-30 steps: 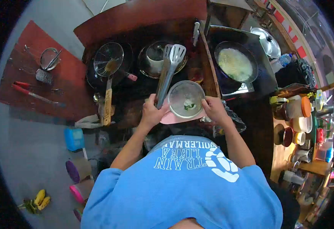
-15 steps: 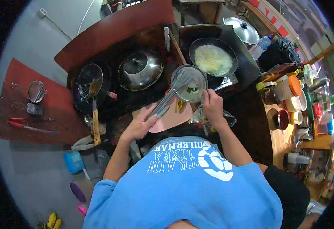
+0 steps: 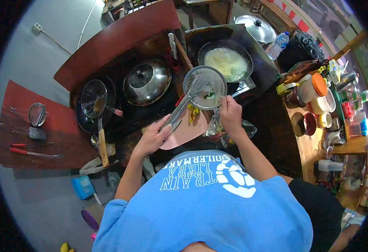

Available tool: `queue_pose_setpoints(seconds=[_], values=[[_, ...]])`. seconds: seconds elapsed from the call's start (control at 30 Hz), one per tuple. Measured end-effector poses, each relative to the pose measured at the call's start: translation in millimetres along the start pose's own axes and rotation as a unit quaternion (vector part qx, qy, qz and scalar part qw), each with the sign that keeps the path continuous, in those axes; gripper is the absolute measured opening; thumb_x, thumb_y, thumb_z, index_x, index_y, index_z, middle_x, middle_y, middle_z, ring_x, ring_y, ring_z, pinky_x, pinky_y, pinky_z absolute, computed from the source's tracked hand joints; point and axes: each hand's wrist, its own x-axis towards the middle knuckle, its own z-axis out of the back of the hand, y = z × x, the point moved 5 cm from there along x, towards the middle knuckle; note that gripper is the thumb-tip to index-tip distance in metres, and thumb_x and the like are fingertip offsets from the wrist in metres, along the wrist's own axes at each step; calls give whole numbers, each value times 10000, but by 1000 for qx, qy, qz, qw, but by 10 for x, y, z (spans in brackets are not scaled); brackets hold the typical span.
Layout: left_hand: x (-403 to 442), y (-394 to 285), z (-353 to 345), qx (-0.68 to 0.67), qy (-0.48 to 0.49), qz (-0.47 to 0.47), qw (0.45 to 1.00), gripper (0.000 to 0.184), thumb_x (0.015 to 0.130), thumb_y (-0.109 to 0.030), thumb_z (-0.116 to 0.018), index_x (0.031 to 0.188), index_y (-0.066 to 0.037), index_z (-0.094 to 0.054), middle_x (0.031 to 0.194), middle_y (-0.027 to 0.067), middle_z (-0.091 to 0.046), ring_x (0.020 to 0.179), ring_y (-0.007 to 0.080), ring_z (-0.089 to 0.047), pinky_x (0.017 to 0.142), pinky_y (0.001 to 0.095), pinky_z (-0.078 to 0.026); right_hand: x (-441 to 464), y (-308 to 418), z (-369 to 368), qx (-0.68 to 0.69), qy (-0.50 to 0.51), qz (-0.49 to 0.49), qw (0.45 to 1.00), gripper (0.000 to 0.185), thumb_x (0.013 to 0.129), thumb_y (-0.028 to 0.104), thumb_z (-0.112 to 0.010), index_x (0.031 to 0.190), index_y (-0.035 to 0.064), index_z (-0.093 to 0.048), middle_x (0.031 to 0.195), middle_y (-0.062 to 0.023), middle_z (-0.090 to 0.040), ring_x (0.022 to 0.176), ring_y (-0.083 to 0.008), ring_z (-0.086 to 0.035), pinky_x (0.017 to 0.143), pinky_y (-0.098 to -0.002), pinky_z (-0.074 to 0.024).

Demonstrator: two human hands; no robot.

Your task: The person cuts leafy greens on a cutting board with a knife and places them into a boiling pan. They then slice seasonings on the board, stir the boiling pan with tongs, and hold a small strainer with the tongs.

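Observation:
My left hand [image 3: 152, 136] is closed around the handle of long metal tongs [image 3: 180, 110]. The ribbed head of the tongs reaches inside a round grey bowl [image 3: 188, 77], where wet-looking contents with green bits [image 3: 209, 95] lie. Near the bowl's lower right rim, my right hand [image 3: 231, 112] grips it with bent fingers. The bowl is held up over the gap between the stove and a pink cutting board [image 3: 184, 136]. Just beyond it, a black wok [image 3: 251, 67] holds pale, cloudy liquid with a yellowish block of noodles [image 3: 226, 67].
A lidded wok [image 3: 148, 82] stands left of the bowl. Farther left, a wire skimmer [image 3: 95, 98] with a wooden handle rests over another wok. Jars and tubs, one with an orange lid [image 3: 319, 85], crowd the wooden shelf [image 3: 304, 145] at right. A plastic bottle [image 3: 279, 44] stands behind.
The view has shifted slightly, so the stove and woks appear farther left. Both hands keep their grips, and the tongs remain inside the bowl.

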Motion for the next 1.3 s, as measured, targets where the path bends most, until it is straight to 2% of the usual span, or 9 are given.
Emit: queue_pose_setpoints(seconds=[0.4,0.5,0.6,0.67,0.73,0.8,0.87,1.0,1.3], values=[[69,-216,-62,55,5,-40,998,500,1008,-250,-587,1473,-86,-500,823,-36,-562,699,40,-486,626,228,-432,34,-39,28,22,-21,15,999,303,1021,208,-541,813,-12,-542,676,-250,-553,613,-457,-550,527,-465,-409],[68,-180,-61,36,16,-11,999,490,1030,-189,-536,1492,-46,-459,1262,39,-634,1059,88,-562,941,253,-465,37,-48,42,15,-34,22,999,302,1021,212,-540,816,-9,-541,682,-252,-558,622,-458,-561,529,-477,-409],[98,-165,1,30,5,-33,999,480,1033,-183,-521,1482,-23,-462,1334,46,-609,1175,102,-533,1014,262,-428,31,-28,66,1,-39,19,999,303,1021,218,-542,818,-7,-541,692,-255,-567,639,-463,-573,536,-493,-413],[70,-182,-32,61,20,-28,998,475,1036,-190,-513,1489,-51,-465,1194,31,-658,1018,90,-586,897,256,-484,24,-24,80,-5,-40,17,999,305,1021,222,-542,818,-5,-542,698,-255,-573,649,-467,-578,542,-502,-415],[-1,-281,-113,117,30,-31,992,488,1025,-277,-567,1468,-81,-503,857,8,-620,750,71,-535,704,250,-478,20,-33,83,-7,-47,21,999,305,1022,224,-540,815,1,-550,698,-254,-578,659,-470,-584,545,-507,-420],[-8,-328,-133,124,-2,-100,987,480,1024,-285,-563,1459,-87,-515,813,11,-607,705,76,-533,663,258,-474,17,-35,83,-21,-54,28,998,300,1021,223,-540,816,4,-553,696,-252,-581,661,-470,-587,548,-507,-422],[23,-138,-88,68,-21,2,997,473,1027,-278,-553,1465,-104,-512,757,0,-570,655,76,-517,609,261,-462,2,-54,88,-36,-63,33,997,296,1020,221,-540,816,7,-557,695,-251,-584,662,-470,-589,551,-507,-423],[45,-128,-209,82,36,-65,994,461,1035,-268,-536,1470,-116,-511,708,-22,-519,626,74,-498,573,251,-446,-21,-102,55,-8,-45,9,999,293,1024,225,-530,832,6,-565,696,-247,-593,667,-469,-595,559,-506,-437],[-34,20,-157,-6,12,46,999,377,1060,-334,-484,1308,-92,-631,649,-31,-476,538,58,-452,459,247,-384,-66,-76,-11,41,-23,-19,999,303,1039,222,-502,862,-6,-593,672,-179,-634,628,-366,-652,568,-447,-482]])
